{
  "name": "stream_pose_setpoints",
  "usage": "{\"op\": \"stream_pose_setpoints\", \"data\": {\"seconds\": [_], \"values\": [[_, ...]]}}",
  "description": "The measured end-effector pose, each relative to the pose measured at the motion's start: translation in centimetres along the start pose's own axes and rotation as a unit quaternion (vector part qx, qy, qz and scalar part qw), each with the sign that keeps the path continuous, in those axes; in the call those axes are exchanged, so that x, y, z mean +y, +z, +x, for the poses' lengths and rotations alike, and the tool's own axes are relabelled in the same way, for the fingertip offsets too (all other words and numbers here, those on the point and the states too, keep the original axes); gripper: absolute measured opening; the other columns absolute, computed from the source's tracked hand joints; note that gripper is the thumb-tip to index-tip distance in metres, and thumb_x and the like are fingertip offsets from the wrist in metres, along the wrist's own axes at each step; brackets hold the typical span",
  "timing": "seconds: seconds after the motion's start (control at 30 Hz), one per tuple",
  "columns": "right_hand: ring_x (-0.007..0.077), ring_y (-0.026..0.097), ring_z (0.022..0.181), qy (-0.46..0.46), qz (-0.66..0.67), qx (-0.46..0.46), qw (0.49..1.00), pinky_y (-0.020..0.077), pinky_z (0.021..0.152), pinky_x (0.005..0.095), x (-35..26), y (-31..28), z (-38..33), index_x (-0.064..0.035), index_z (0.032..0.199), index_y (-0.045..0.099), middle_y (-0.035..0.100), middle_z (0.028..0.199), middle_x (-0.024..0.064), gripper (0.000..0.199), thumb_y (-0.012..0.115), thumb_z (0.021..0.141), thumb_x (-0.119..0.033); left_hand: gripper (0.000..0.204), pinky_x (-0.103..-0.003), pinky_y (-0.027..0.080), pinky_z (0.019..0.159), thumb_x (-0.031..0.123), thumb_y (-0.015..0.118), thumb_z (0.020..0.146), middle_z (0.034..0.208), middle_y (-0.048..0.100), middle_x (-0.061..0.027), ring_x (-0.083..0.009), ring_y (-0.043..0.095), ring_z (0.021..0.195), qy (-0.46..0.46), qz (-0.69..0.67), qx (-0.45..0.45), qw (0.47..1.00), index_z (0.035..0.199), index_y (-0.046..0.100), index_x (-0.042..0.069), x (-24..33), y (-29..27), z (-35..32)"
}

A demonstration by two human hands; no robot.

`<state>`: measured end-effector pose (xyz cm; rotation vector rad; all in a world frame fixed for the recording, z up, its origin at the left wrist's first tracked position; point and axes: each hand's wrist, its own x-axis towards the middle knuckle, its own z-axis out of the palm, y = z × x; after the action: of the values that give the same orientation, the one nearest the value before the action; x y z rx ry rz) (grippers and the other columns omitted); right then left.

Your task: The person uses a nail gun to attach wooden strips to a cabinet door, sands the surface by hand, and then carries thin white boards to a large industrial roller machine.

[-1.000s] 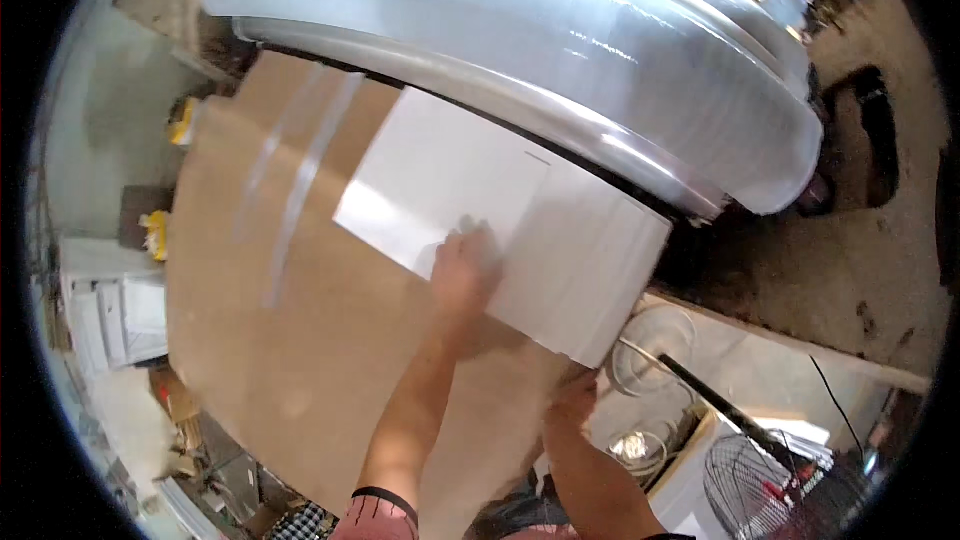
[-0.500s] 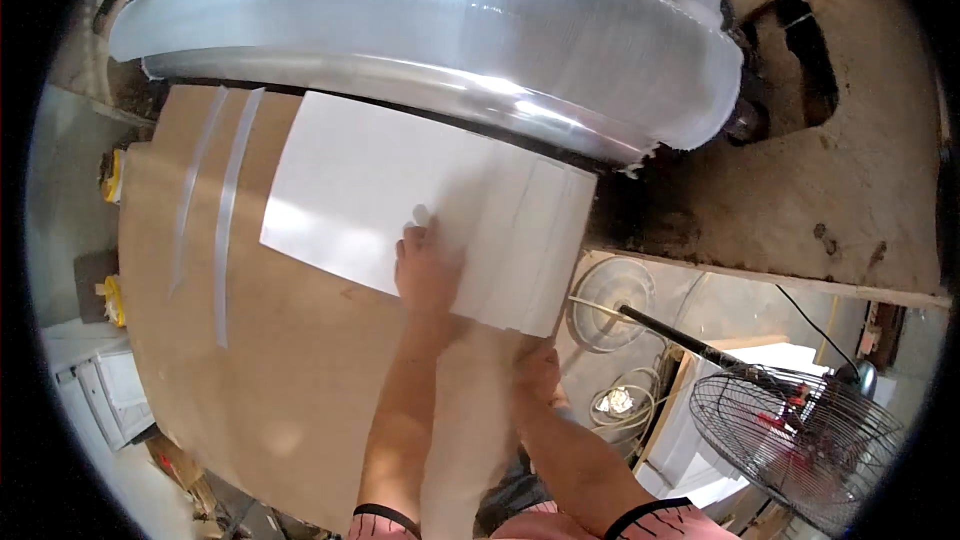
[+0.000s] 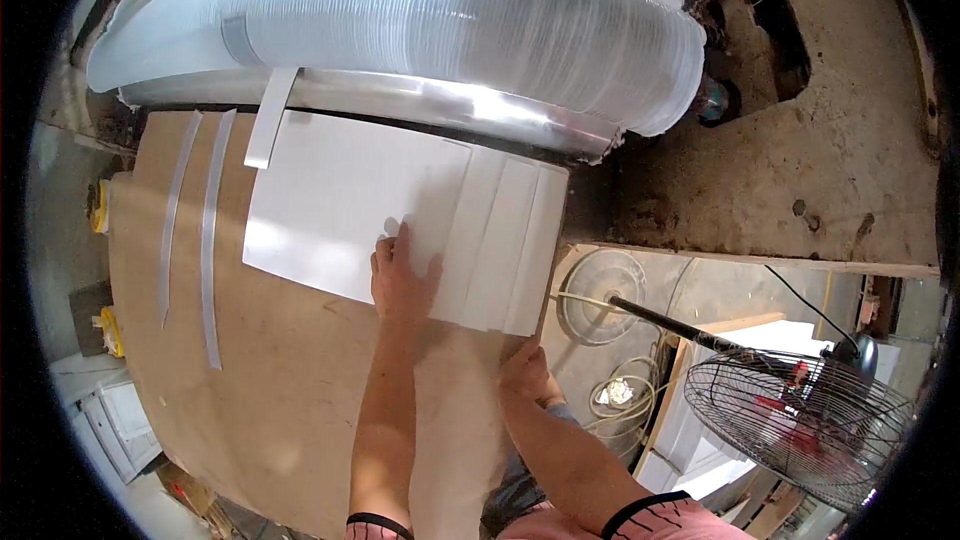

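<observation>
White flat sheets (image 3: 330, 205) lie on a brown board (image 3: 290, 370), with narrower, overlapping pieces along their right side. My left hand (image 3: 402, 280) rests on the sheets near their front edge, fingers apart. A small pale rounded shape (image 3: 391, 227) shows by its fingertips; I cannot make out what it is. At the near right corner of the sheets, my right hand (image 3: 525, 372) is closed by the board's edge, and what its fingers hold is hidden. A white strip (image 3: 270, 120) lies at the sheets' far left corner, reaching up to a large film-wrapped roll (image 3: 400, 25).
Two grey tape strips (image 3: 210, 240) run along the board's left part. Right of the board are a caged fan (image 3: 800, 430), its round base (image 3: 603, 297) and a coiled hose (image 3: 620, 395) on the floor. A brown surface with a cut-out (image 3: 860, 170) lies at the far right.
The white strip has appeared at the sheets' far left corner. The roll's surface, smooth-looking before, now shows fine ribs and a grey patch. Both hands stay near the same places on the sheets.
</observation>
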<state>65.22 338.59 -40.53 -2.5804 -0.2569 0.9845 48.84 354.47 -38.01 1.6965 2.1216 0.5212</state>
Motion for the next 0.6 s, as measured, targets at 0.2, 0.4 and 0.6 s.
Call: {"op": "stream_pose_setpoints", "data": {"seconds": [0.2,0.4,0.6], "values": [[0.0503,0.064,0.109,-0.014,0.005,-0.015,1.0,0.0484,0.097,0.0551,-0.3,-0.3,-0.1,-0.0026,0.115,0.073,0.071,0.116,0.028,0.07,0.036,0.106,-0.061,0.061,-0.047,0.05,0.103,0.018,0.08,0.086,0.13,0.058,-0.0147,-0.0359,0.055,0.123,0.002,-0.122,0.032,0.992,0.142,0.058,0.008,-1.9,-0.3,-0.6],[0.0501,0.064,0.109,-0.019,0.01,-0.025,0.999,0.0484,0.097,0.0549,-0.2,-0.7,-0.6,-0.0024,0.115,0.073,0.071,0.116,0.0279,0.07,0.036,0.106,-0.061,0.05,-0.049,0.046,0.108,0.011,0.08,0.083,0.132,0.059,-0.0176,-0.0394,0.053,0.125,-0.001,-0.094,0.095,0.991,0.131,0.066,0.007,-4.6,-2.1,-0.4],[0.0499,0.064,0.109,-0.02,0.009,-0.022,1.0,0.0483,0.097,0.0547,-0.4,-0.8,-0.1,-0.0023,0.116,0.073,0.071,0.117,0.0278,0.07,0.036,0.106,-0.06,0.07,-0.052,0.042,0.113,0.024,0.079,0.082,0.149,0.05,-0.018,-0.0385,0.049,0.133,0.008,0.159,0.282,0.946,0.148,0.057,0.015,-11.5,-7.0,6.1]]}}
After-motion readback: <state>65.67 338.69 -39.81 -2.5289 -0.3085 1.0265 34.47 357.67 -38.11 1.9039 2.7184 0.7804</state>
